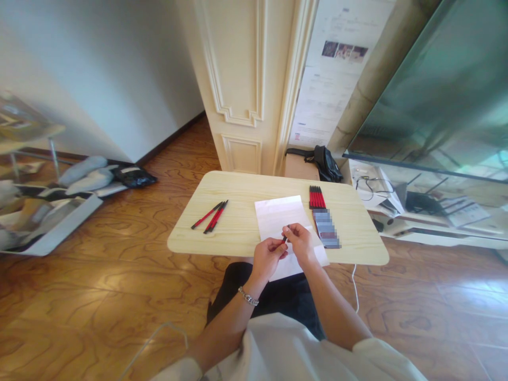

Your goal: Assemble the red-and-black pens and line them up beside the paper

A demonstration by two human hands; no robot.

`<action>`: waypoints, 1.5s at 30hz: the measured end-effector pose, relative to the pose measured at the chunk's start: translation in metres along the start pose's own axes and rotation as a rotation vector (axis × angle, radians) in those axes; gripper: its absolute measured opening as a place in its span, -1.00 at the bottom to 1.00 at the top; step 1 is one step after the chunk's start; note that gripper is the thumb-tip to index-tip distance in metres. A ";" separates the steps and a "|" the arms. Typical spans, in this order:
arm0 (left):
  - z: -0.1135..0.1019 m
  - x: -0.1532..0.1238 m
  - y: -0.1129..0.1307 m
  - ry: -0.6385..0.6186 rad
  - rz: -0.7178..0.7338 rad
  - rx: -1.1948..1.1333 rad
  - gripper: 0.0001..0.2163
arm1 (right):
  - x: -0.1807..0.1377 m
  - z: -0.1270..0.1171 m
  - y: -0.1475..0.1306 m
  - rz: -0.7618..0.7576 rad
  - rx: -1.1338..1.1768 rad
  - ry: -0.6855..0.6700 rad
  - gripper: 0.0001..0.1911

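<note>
My left hand (268, 256) and my right hand (299, 243) meet over a white sheet of paper (280, 217) near the front edge of a small light wooden table (234, 233). Both hands pinch one red-and-black pencil (284, 239), of which only a short part shows between the fingers. A few loose red-and-black pencils (211, 216) lie on the left part of the table. A row of the same pencils sticks out of a flat pack (320, 211) just right of the paper. A bracelet is on my left wrist.
A cream panelled door (242, 79) and a poster stand behind the table. A black bag (327, 163) lies on a box at the back. To the right is a glass panel above a low shelf with cables and a router. Grey bags lie on the wooden floor at left.
</note>
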State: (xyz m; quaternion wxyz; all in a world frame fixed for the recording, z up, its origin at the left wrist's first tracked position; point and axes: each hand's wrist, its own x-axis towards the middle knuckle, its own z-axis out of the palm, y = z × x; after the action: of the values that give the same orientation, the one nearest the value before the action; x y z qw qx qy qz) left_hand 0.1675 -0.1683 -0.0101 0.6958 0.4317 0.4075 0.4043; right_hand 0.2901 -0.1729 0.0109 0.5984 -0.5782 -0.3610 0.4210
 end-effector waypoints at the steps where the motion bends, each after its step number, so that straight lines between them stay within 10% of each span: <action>1: 0.000 0.000 0.003 -0.033 -0.026 -0.016 -0.73 | -0.001 -0.001 -0.003 0.032 0.037 -0.037 -0.67; 5: -0.002 0.003 0.007 -0.153 -0.100 -0.043 -0.69 | -0.001 -0.004 -0.006 0.119 0.124 -0.120 -0.59; 11: 0.000 0.003 -0.004 -0.005 0.008 -0.015 -0.75 | -0.001 -0.001 0.003 0.063 -0.011 -0.039 -0.66; 17: -0.004 0.002 0.003 -0.215 -0.124 -0.068 -0.69 | -0.002 -0.004 0.000 0.150 0.195 -0.121 -0.61; 23: -0.002 0.002 -0.003 -0.071 0.031 0.086 -0.74 | -0.003 -0.003 0.004 0.047 0.043 -0.006 -0.70; 28: -0.002 0.000 0.001 -0.240 -0.095 -0.005 -0.68 | -0.005 -0.003 0.000 0.121 0.134 -0.103 -0.62; 45: -0.003 0.000 0.001 -0.106 -0.063 0.026 -0.74 | -0.007 -0.001 0.001 0.095 0.066 -0.056 -0.64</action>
State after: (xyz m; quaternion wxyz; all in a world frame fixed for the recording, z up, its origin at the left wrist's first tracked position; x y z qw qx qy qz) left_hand 0.1646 -0.1671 -0.0099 0.7231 0.4484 0.3886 0.3537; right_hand 0.2883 -0.1795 0.0098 0.5861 -0.5625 -0.3357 0.4769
